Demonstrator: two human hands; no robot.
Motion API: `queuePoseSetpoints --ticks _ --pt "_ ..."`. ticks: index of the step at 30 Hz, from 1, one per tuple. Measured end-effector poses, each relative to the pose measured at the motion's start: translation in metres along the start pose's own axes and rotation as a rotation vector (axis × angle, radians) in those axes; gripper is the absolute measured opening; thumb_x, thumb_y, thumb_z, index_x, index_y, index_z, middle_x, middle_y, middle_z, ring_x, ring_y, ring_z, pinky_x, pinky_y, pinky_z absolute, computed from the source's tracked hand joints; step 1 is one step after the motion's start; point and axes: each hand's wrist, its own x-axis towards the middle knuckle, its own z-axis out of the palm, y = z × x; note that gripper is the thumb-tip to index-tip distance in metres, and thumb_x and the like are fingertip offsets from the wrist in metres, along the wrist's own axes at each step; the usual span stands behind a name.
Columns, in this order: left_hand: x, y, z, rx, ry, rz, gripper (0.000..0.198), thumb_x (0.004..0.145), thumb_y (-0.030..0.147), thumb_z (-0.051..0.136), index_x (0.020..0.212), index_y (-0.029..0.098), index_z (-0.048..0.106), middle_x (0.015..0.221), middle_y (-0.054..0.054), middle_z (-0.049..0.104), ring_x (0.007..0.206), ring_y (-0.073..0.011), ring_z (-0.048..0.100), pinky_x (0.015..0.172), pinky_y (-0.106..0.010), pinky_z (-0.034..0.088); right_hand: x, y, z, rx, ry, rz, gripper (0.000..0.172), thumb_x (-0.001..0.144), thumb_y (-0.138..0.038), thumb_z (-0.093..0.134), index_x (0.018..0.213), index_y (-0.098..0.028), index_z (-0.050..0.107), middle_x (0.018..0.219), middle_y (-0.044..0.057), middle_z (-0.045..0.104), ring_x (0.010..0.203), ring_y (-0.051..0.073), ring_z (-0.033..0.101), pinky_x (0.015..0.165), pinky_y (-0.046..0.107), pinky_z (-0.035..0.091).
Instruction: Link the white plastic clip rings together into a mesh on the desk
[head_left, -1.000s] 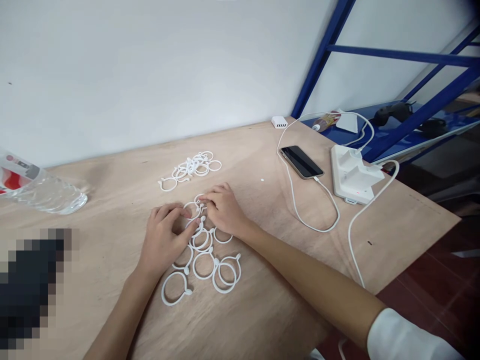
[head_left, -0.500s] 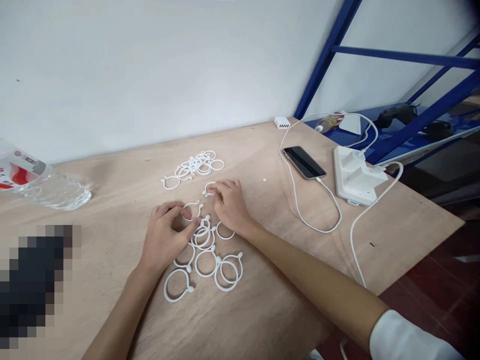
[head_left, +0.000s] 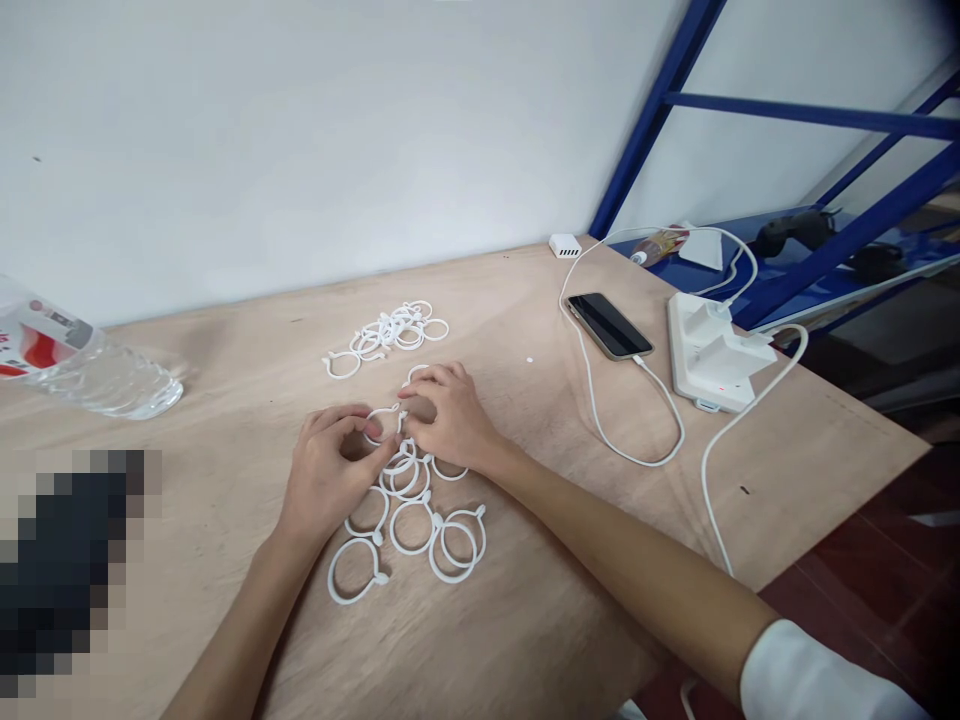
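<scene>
A chain of linked white plastic rings (head_left: 409,520) lies on the wooden table (head_left: 525,620) in front of me. My left hand (head_left: 330,480) pinches the top ring of the chain (head_left: 384,420) between thumb and forefinger. My right hand (head_left: 450,420) holds another white ring (head_left: 415,376) with its fingertips, pressed against that top ring. A loose pile of white rings (head_left: 390,332) lies farther back on the table.
A clear water bottle (head_left: 82,368) lies at the left. A phone (head_left: 609,324) on a white cable, a white power strip (head_left: 716,352) and a small white charger (head_left: 564,245) sit at the right. A blue metal rack (head_left: 787,110) stands behind them. The table's edge runs close on the right.
My right hand reached back, picked a loose ring off the table behind the chain, and brought it to the ring in my left hand. My left hand stayed put.
</scene>
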Motion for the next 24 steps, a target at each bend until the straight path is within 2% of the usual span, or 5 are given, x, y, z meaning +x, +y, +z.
queuePoseSetpoints --ticks 5,16,19,21,24 --pt "0.0005 -0.0012 -0.0021 -0.041 0.011 -0.016 0.024 0.072 0.047 0.070 0.077 0.024 0.067 0.099 -0.004 0.071 0.095 -0.0238 0.062 0.090 -0.043 0.047 0.0002 -0.0012 -0.0008 -0.009 -0.004 0.008 0.025 0.070 -0.017 0.067 0.094 -0.023 0.073 0.106 0.005 0.064 0.106 0.024 0.049 0.098 0.040 0.040" --pt "-0.0013 -0.0002 -0.0017 -0.073 0.013 0.024 0.022 0.073 0.046 0.070 0.071 0.024 0.067 0.102 -0.004 0.069 0.098 -0.0230 0.063 0.090 -0.040 0.049 0.0016 -0.0029 -0.0007 0.041 0.038 0.017 0.022 0.069 -0.021 0.071 0.090 -0.023 0.074 0.102 0.004 0.065 0.104 0.023 0.051 0.099 0.039 0.040" --pt "-0.0028 0.0013 -0.0021 -0.042 0.113 0.102 0.018 0.075 0.039 0.069 0.081 0.023 0.066 0.105 -0.004 0.067 0.099 -0.0216 0.063 0.090 -0.037 0.050 0.0021 -0.0029 -0.0020 0.066 0.043 0.022 0.028 0.065 -0.016 0.070 0.091 -0.021 0.073 0.099 0.004 0.066 0.103 0.022 0.052 0.098 0.038 0.040" --pt "-0.0041 0.0029 -0.0026 -0.001 0.179 0.173 0.022 0.075 0.035 0.068 0.093 0.022 0.065 0.105 -0.005 0.066 0.100 -0.0214 0.063 0.091 -0.037 0.050 0.0019 -0.0031 -0.0027 0.086 0.047 0.006 0.030 0.063 -0.013 0.068 0.092 -0.021 0.073 0.098 0.004 0.067 0.102 0.022 0.052 0.098 0.038 0.040" --pt "-0.0062 0.0043 -0.0032 0.043 0.184 0.268 0.034 0.076 0.031 0.067 0.108 0.022 0.062 0.106 -0.005 0.066 0.100 -0.0214 0.063 0.089 -0.036 0.051 0.0011 -0.0036 -0.0031 0.106 0.054 -0.041 0.027 0.064 -0.011 0.066 0.088 -0.022 0.073 0.098 0.003 0.066 0.102 0.021 0.053 0.097 0.037 0.040"
